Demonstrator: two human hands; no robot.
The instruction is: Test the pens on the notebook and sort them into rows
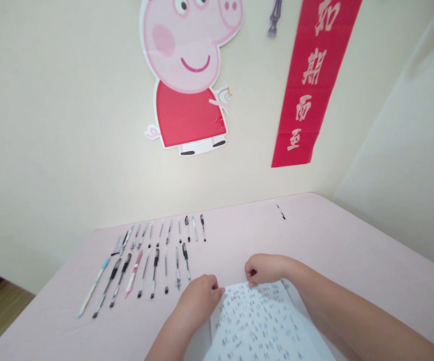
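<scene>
A white sheet of paper (254,326) covered in rows of small dark handwriting lies at the front of the table, with more white paper showing under its sides. At its upper left corner, my left hand (199,301) is closed, thumb and finger pinched on the edge. My right hand (265,268) is curled at the top edge, its fingertips on the paper toward the right. The lower part of the sheet runs out of view.
Several pens lie in two rows on the pink table (232,230) to the left, among them a black-capped pen (186,260) near my left hand and a pink pen (134,273). A lone pen (280,211) lies far right. Behind stands a wall with a pig cutout (190,115) and a red banner (307,90).
</scene>
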